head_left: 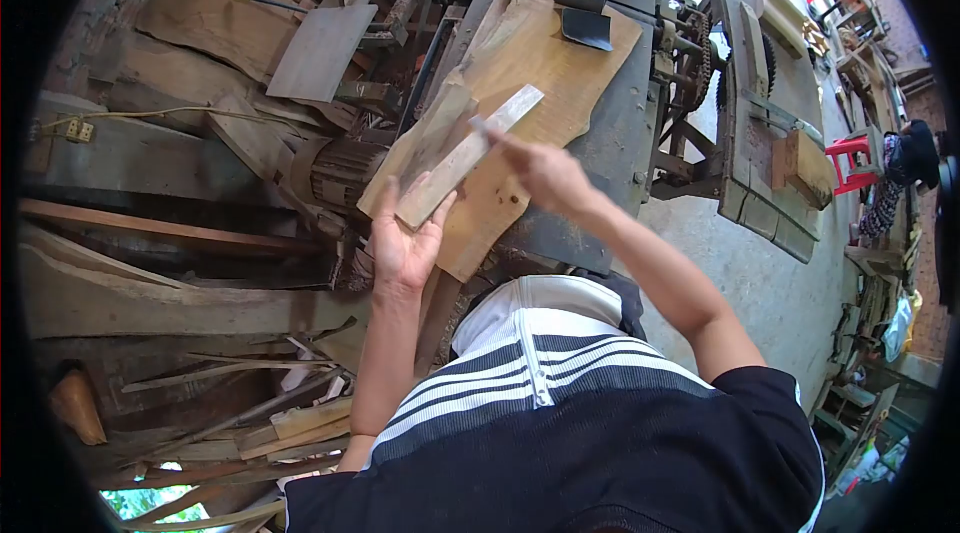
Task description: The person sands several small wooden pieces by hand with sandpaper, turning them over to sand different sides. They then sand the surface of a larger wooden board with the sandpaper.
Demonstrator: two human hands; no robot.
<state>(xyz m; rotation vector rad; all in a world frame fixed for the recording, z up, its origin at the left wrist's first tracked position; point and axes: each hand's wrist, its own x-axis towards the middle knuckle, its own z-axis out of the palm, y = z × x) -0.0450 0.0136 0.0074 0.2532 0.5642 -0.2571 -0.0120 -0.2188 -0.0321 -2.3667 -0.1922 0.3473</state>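
A pale wooden strip (455, 168) is held at its near end by the left hand (403, 245), palm up, with the thumb and fingers closed around opposite edges. The strip is slanted away above a broad wooden board (595, 83), which is laid on a dark surface (625, 158). The right hand (548, 176) is blurred, with its fingers brought to the strip's upper face; a small grey piece (478, 125) seems to be pinched there, but whether the grip is firm cannot be told. Two dark, curled sheets (586, 30) are seen at the board's far end. For good rubbing, as this appears to be, the near end should be gripped firmly, even pressure applied along the strip's length, and the left fingertips kept below the worked face.
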